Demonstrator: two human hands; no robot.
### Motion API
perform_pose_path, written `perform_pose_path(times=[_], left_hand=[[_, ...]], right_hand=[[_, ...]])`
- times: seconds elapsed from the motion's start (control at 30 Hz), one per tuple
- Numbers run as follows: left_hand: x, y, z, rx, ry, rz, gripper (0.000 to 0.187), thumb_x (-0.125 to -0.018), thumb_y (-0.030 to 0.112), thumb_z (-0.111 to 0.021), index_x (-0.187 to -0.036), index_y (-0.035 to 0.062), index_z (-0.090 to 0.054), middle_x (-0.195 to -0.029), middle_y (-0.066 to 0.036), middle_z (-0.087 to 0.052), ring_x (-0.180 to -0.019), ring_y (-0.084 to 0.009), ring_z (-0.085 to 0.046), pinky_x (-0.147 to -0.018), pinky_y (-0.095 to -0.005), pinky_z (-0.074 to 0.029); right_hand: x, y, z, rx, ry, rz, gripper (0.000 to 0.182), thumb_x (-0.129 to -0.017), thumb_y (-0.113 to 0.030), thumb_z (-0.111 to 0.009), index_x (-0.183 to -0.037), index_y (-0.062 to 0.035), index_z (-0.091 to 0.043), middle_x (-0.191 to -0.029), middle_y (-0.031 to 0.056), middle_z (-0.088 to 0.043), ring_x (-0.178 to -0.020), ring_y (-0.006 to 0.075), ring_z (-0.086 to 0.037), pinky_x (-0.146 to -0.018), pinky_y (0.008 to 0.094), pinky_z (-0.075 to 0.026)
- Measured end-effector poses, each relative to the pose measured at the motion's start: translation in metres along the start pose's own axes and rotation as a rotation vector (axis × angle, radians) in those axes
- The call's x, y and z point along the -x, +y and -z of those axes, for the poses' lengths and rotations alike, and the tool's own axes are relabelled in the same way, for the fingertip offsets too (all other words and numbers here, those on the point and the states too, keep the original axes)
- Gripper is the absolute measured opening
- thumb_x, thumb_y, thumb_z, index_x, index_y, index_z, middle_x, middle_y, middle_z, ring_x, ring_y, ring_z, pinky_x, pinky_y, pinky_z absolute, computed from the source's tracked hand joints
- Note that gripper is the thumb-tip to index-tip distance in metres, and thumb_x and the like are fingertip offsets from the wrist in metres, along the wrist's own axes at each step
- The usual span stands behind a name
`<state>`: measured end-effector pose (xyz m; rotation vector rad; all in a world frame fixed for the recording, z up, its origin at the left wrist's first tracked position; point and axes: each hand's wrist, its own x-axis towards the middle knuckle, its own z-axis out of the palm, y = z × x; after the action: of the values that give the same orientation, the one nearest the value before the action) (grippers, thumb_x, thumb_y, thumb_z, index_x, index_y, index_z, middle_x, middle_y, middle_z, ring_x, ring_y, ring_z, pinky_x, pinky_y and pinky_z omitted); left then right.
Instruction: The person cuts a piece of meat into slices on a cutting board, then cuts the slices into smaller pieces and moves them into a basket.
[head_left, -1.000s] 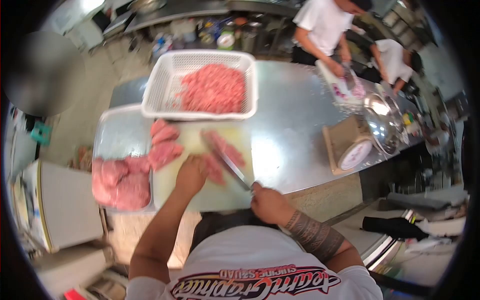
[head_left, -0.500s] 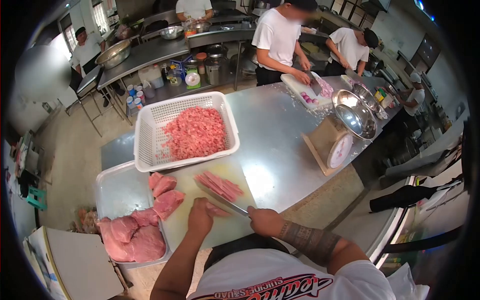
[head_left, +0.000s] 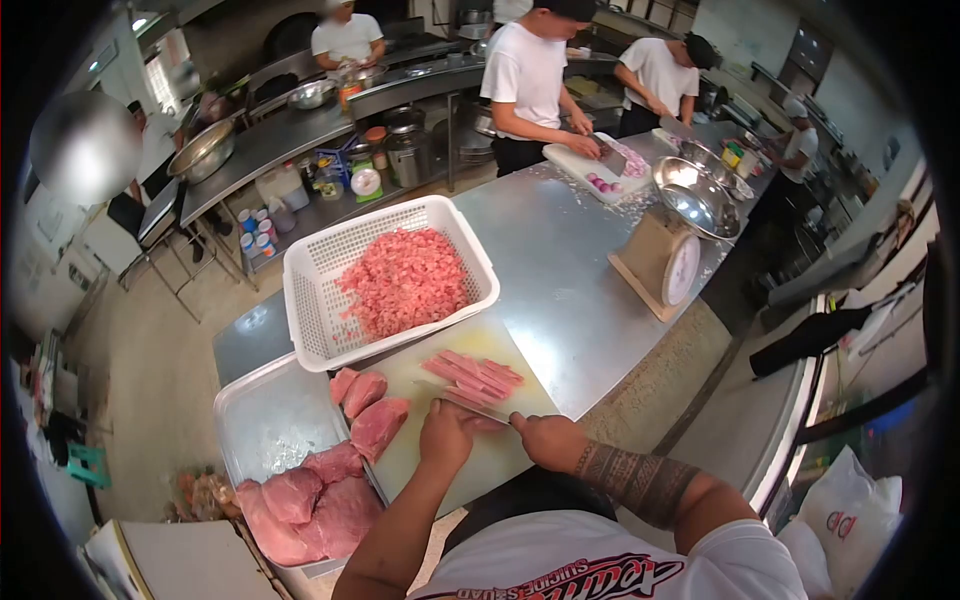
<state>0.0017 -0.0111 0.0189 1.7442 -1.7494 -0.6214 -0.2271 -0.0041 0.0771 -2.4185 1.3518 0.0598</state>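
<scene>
At the near edge of the steel table [head_left: 560,300], a person works over a pale cutting board [head_left: 500,470]. The right hand [head_left: 548,440] is clenched around the handle of a knife [head_left: 475,406], whose blade points left across the board. The left hand [head_left: 447,432] is beside the blade with its fingers bent down; whether they grip any meat I cannot tell, since the knuckles hide the tips. A slice of meat [head_left: 487,424] shows partly on the near side of the blade, between the two hands. Just beyond the knife lies a pile of meat strips [head_left: 475,374]. On the left, thick chunks of meat [head_left: 378,428] lie along the board's edge, next to a clear tray [head_left: 250,410] with large pieces of raw meat [head_left: 310,510] at its near end. Past the board stands a white basket [head_left: 305,285], diced meat [head_left: 410,280] heaped inside it. Farther right are a scale [head_left: 645,258] and a shiny metal bowl [head_left: 700,198]. At the far end, a co-worker [head_left: 525,85] in a white shirt bends over a white board [head_left: 575,158] with purple onions [head_left: 605,184], and another person [head_left: 660,80] leans over the table to the right.
</scene>
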Motion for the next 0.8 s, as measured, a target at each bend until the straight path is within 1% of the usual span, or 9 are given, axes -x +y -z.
perform_pose_path(times=[0.13,0.23,0.33,0.37,0.43,0.53,0.63,0.73,0.8], left_hand=[[0.001,-0.004,-0.004,-0.006,0.025,-0.025,0.041,-0.08,0.017,-0.088,-0.109,0.0007,-0.063,-0.111,-0.022,-0.064,-0.1,-0.0453,-0.067,-0.086,-0.0534,-0.055],[0.001,-0.007,-0.003,0.021,-0.021,0.009,0.04,-0.079,0.017,-0.089,-0.106,0.0012,-0.064,-0.108,-0.021,-0.063,-0.096,-0.0437,-0.067,-0.083,-0.0522,-0.054],[0.001,-0.003,0.0,0.012,-0.081,0.068,0.04,-0.083,0.02,-0.086,-0.11,0.0023,-0.063,-0.112,-0.02,-0.063,-0.104,-0.0451,-0.065,-0.088,-0.0535,-0.054],[0.002,-0.002,-0.001,0.013,-0.059,0.062,0.04,-0.083,0.019,-0.086,-0.109,0.0022,-0.063,-0.112,-0.02,-0.063,-0.104,-0.0448,-0.065,-0.089,-0.0534,-0.054],[0.003,-0.002,-0.004,0.016,-0.005,0.052,0.039,-0.083,0.019,-0.086,-0.109,0.0022,-0.063,-0.112,-0.019,-0.063,-0.104,-0.0444,-0.065,-0.089,-0.0533,-0.053],[0.008,-0.004,-0.011,-0.042,0.024,0.057,0.055,-0.083,0.02,-0.086,-0.128,0.0026,-0.06,-0.123,-0.022,-0.062,-0.112,-0.0455,-0.063,-0.092,-0.0533,-0.054],[0.019,0.017,-0.017,0.011,0.347,-0.007,0.081,-0.085,0.017,-0.083,-0.156,0.0089,-0.045,-0.138,-0.025,-0.058,-0.12,-0.0476,-0.06,-0.099,-0.0534,-0.052],[0.022,0.022,-0.024,-0.078,0.196,0.02,0.094,-0.089,0.01,-0.077,-0.169,0.0178,-0.027,-0.147,-0.027,-0.052,-0.125,-0.049,-0.057,-0.104,-0.0539,-0.05],[0.021,0.026,-0.025,-0.114,0.153,0.03,0.092,-0.089,0.008,-0.076,-0.168,0.0136,-0.029,-0.138,-0.027,-0.056,-0.119,-0.0485,-0.059,-0.099,-0.0537,-0.051]], right_hand=[[-0.004,0.004,0.001,0.013,0.028,0.036,0.02,-0.096,-0.01,-0.054,-0.115,-0.0039,-0.055,-0.081,0.0188,-0.071,-0.073,0.0404,-0.073,-0.063,0.0535,-0.057],[-0.01,0.008,0.0,0.012,0.024,0.043,0.019,-0.096,-0.01,-0.054,-0.114,-0.0036,-0.055,-0.08,0.0184,-0.071,-0.072,0.0401,-0.073,-0.063,0.0534,-0.057],[-0.013,0.007,0.01,0.011,-0.05,0.015,0.021,-0.096,-0.01,-0.054,-0.116,-0.003,-0.055,-0.085,0.0201,-0.072,-0.078,0.0403,-0.074,-0.068,0.0527,-0.058],[-0.015,0.006,0.014,0.011,-0.086,0.003,0.023,-0.096,-0.01,-0.054,-0.117,-0.0027,-0.056,-0.088,0.021,-0.073,-0.08,0.0404,-0.074,-0.07,0.0524,-0.059],[-0.02,0.01,0.016,0.005,-0.105,0.012,0.024,-0.096,-0.01,-0.054,-0.118,-0.0016,-0.056,-0.088,0.0213,-0.073,-0.08,0.0408,-0.074,-0.07,0.0526,-0.059],[-0.024,0.019,0.017,-0.018,-0.102,0.058,0.03,-0.095,-0.01,-0.054,-0.123,0.0009,-0.055,-0.087,0.0212,-0.073,-0.079,0.0409,-0.075,-0.068,0.0526,-0.058],[-0.033,0.036,0.01,-0.052,-0.095,0.092,0.034,-0.095,-0.01,-0.054,-0.127,0.0018,-0.054,-0.084,0.0213,-0.073,-0.075,0.0416,-0.073,-0.066,0.0527,-0.058],[-0.031,0.039,0.007,-0.073,-0.096,0.164,0.039,-0.094,-0.01,-0.054,-0.131,0.0034,-0.052,-0.083,0.0214,-0.073,-0.074,0.0428,-0.073,-0.065,0.0526,-0.058],[-0.031,0.039,0.007,-0.07,-0.074,0.23,0.044,-0.093,-0.011,-0.054,-0.135,0.0043,-0.051,-0.08,0.0192,-0.072,-0.072,0.0423,-0.073,-0.065,0.052,-0.058]])
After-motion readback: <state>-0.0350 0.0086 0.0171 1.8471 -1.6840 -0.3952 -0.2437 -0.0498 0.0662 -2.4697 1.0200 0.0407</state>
